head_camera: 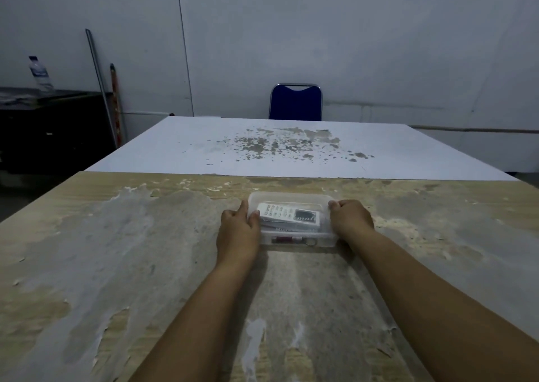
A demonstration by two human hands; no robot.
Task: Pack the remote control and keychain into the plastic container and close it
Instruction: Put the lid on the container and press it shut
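Observation:
A clear plastic container lies on the worn wooden table, its translucent lid on top. Through the plastic I see the white remote control with a dark label at its right end. Below it, through the front wall, the keychain shows a reddish body and a metal ring. My left hand grips the container's left end, thumb on the lid. My right hand clasps the right end with fingers curled over the edge.
A white tabletop with chipped grey patches adjoins the far side of the wooden table. A blue chair stands behind it at the wall. A dark cabinet with a water bottle is at the left, poles leaning beside it.

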